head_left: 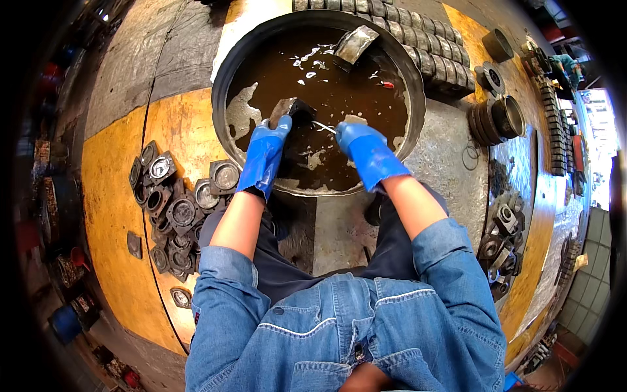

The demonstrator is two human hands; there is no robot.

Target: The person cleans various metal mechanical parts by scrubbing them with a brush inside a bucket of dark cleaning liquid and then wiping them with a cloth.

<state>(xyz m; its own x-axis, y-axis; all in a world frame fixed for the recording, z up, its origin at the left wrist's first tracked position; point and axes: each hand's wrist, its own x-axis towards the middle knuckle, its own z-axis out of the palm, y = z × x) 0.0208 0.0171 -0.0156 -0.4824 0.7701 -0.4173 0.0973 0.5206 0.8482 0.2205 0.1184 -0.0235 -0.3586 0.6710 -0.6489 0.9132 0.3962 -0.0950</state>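
Note:
A wide round metal basin of brown liquid stands before me. My left hand, in a blue rubber glove, is closed on a dark, angular metal block held over the liquid. My right hand, gloved the same way, grips a thin pale rod-like tool. The rod points left toward the block; whether its tip touches the block I cannot tell. A second metal block, curved and silvery, leans at the basin's far side. A small red item lies in the liquid at right.
Rows of curved metal blocks are stacked behind the basin. At left, a pile of ring-centred metal parts lies on yellow boards. Stacked metal rings stand at right, with more metal parts nearer me.

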